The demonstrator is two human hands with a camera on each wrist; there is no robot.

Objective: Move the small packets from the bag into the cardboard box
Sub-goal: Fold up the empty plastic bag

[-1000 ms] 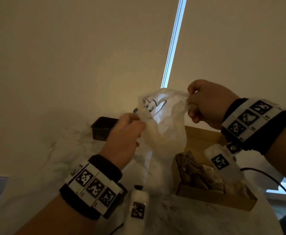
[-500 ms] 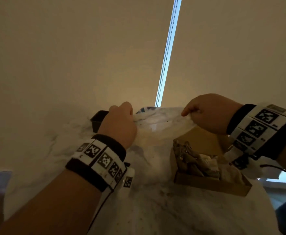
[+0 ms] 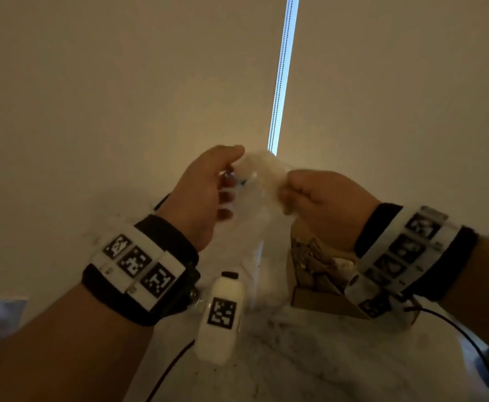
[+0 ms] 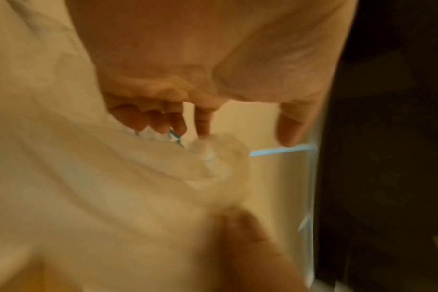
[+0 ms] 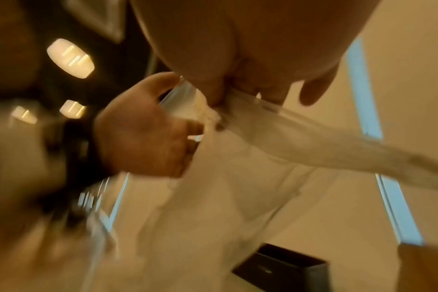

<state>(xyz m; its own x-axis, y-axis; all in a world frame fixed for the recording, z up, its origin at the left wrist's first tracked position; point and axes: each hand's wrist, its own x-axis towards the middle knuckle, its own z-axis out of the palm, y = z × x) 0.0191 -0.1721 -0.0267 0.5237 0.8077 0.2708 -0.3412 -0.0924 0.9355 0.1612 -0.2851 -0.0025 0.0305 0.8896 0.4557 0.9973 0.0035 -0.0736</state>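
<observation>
Presently, item one: bag (image 3: 262, 181), thin translucent plastic, crumpled, held in the air above the bench (image 3: 310, 358) between both hands, its loose body hanging down toward the marbled surface. A trace of blue print shows at the bunched top.

Left hand (image 3: 205, 195): fingers curled, gripping the bag's gathered upper edge from the left; in the left wrist view the fingertips (image 4: 178, 124) press into the plastic, thumb held apart.

Right hand (image 3: 321, 204): fingers curled, pinching the same gathered edge from the right; hands near each other, the plastic bunched between them.

Cardboard box (image 3: 315, 303): open-topped, brown, resting on the bench toward its right edge, below the right wrist. Small packets (image 3: 312, 265): brownish, piled inside the box; whether any sit in the bag cannot be told.

Dark tray (image 5: 285, 270): low, black, on the bench at its far side, apart from the box.

Wristbands with square printed markers on both wrists; blurred wrist views.
</observation>
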